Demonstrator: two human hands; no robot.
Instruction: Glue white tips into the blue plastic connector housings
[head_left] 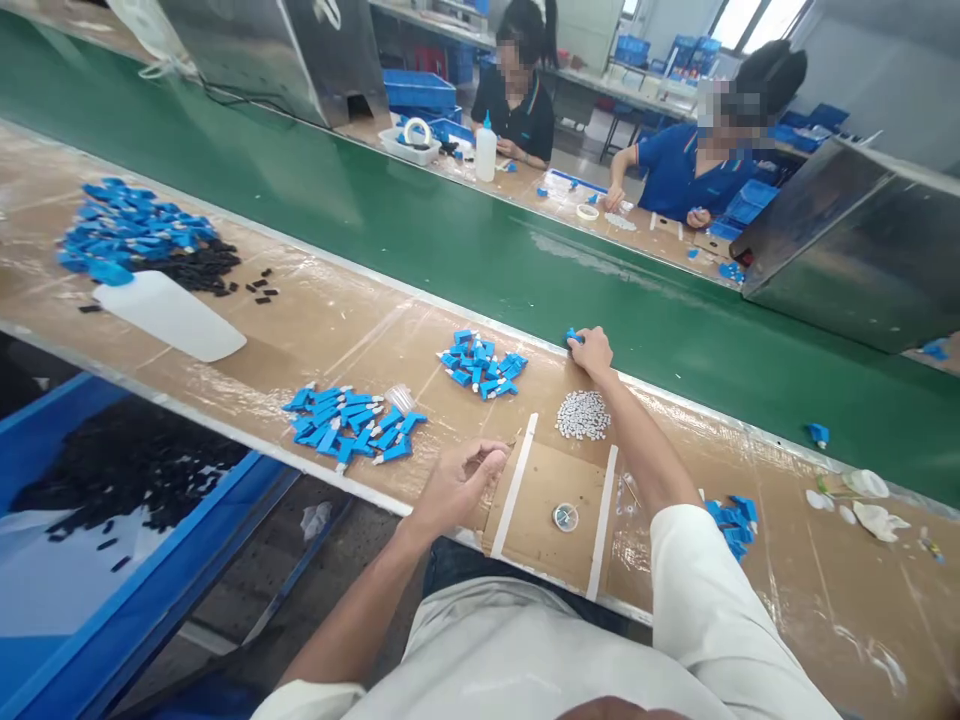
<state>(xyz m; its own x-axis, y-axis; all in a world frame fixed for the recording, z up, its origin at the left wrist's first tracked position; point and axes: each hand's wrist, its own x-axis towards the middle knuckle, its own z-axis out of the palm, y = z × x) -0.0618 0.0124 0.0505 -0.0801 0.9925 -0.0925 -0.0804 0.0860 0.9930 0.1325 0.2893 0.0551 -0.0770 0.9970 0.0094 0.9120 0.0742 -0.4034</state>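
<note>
My right hand (592, 352) reaches forward to the far edge of the cardboard-covered bench, fingers closed on a small blue plastic part (574, 336) beside the green conveyor belt (420, 220). My left hand (459, 482) rests near the front edge, pinched on a thin tool like tweezers (501, 450). Between the hands lie a heap of blue parts (484, 364) and a heap of small white pieces (583, 415). A second spread of blue parts with white tips (352, 424) lies left of my left hand.
A small round dish (565, 516) sits between two white tape strips. A white bottle (171, 314) lies on its side by blue (127, 226) and black parts (199, 268). A blue bin (112, 500) of black parts stands lower left. Two people work across the belt.
</note>
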